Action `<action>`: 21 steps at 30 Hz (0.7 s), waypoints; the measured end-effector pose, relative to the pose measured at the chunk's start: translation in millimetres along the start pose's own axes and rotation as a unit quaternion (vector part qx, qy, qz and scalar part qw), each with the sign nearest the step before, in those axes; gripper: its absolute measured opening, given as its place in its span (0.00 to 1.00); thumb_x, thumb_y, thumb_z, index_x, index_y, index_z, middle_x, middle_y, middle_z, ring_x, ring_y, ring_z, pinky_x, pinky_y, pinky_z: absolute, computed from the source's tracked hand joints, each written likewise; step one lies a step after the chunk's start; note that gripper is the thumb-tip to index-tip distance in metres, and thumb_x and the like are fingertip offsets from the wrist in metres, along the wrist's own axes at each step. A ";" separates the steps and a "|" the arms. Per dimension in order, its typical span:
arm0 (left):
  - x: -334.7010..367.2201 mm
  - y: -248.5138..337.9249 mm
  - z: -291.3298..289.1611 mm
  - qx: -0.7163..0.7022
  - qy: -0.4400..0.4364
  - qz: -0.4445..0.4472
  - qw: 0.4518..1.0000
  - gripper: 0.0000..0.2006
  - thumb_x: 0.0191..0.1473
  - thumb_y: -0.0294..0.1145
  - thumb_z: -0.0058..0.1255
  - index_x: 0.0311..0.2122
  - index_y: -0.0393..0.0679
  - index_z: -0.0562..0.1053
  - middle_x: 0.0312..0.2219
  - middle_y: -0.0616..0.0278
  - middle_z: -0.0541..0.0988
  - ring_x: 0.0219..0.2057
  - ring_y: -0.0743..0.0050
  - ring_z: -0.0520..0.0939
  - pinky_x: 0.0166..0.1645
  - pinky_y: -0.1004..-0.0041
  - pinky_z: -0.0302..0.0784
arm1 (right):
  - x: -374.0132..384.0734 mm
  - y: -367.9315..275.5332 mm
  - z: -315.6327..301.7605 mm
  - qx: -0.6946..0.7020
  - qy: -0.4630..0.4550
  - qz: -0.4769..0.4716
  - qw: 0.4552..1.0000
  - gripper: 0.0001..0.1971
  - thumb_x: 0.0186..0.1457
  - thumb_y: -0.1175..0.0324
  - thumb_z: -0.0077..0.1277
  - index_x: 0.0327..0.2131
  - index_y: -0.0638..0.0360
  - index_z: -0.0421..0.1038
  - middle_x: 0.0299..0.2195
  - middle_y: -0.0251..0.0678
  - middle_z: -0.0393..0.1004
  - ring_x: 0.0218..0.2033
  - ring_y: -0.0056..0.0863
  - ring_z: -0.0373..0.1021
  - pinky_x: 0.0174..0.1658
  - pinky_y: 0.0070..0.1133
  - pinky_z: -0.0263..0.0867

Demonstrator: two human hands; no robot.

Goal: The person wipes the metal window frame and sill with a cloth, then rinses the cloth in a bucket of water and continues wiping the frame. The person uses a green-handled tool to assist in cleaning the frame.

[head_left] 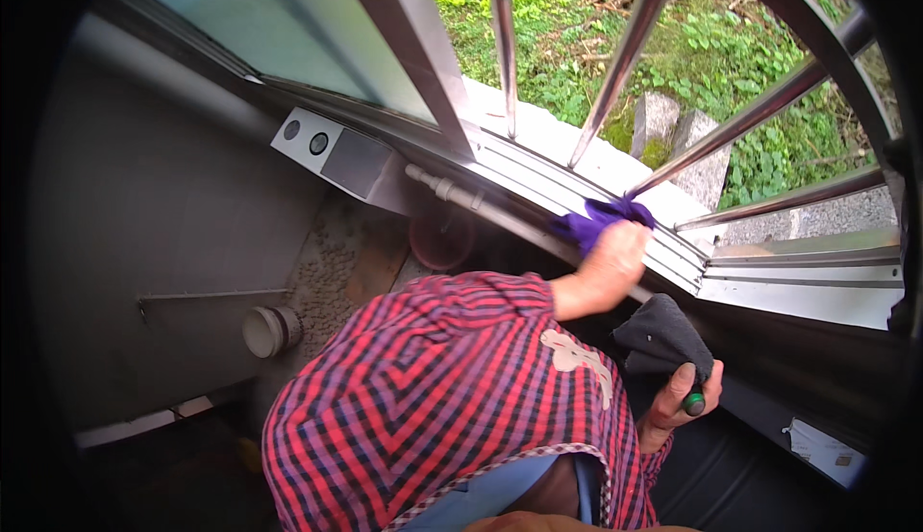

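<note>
My left hand (612, 265) is closed on a purple cloth (604, 222), pressing it against the white window track (562, 191) at the foot of the barred window. The hand and cloth are slightly blurred. Lower and to the right, my right hand (681, 399) grips a short handle with a green end (694, 403). A dark grey, cloth-like head (663, 333) fans out above that handle; its exact kind I cannot tell. This tool is held off the sill, near the front of my checked red and purple smock (433, 369).
Metal bars (620, 61) cross the window opening, with a frosted sliding pane (298, 32) at left. Below the sill run a white pipe (481, 207) and a grey-and-white box (336, 152). A reddish basin (442, 239) and a white pipe end (269, 330) sit lower down.
</note>
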State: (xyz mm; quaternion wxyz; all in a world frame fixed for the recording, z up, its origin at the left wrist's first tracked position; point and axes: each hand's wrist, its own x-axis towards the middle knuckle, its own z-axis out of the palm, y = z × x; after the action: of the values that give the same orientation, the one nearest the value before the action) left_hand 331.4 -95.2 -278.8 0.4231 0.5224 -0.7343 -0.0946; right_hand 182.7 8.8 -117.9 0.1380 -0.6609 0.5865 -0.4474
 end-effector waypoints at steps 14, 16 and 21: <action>15.1 -54.2 -255.0 0.067 0.042 0.151 0.985 0.16 0.49 0.26 0.65 0.45 0.35 0.79 0.39 0.50 0.82 0.44 0.49 0.84 0.49 0.56 0.82 | 99.5 41.2 102.7 -0.386 -0.264 -0.141 0.873 0.26 0.61 0.58 0.62 0.59 0.54 0.70 0.28 0.50 0.76 0.27 0.52 0.74 0.28 0.39 0.66; 34.2 -62.5 -317.7 0.232 0.076 0.226 0.943 0.13 0.48 0.28 0.66 0.40 0.36 0.82 0.39 0.54 0.84 0.48 0.52 0.83 0.53 0.55 0.81 | 90.7 38.5 110.4 -0.381 -0.267 -0.100 0.879 0.32 0.58 0.59 0.64 0.64 0.53 0.67 0.30 0.48 0.79 0.27 0.46 0.77 0.28 0.37 0.70; 105.5 -76.1 -368.4 0.401 -0.017 0.424 0.812 0.12 0.48 0.32 0.63 0.36 0.35 0.81 0.39 0.57 0.83 0.47 0.61 0.82 0.59 0.60 0.77 | 90.0 -33.2 152.4 -0.051 -0.240 -0.165 0.955 0.24 0.57 0.66 0.66 0.55 0.60 0.71 0.30 0.49 0.79 0.30 0.50 0.77 0.33 0.35 0.71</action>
State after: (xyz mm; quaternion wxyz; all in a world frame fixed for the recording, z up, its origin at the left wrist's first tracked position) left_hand 638.8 -106.0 -38.0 0.1612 0.2807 -0.8627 0.3885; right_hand 311.1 -115.2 -141.4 0.1654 -0.8422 0.4412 -0.2619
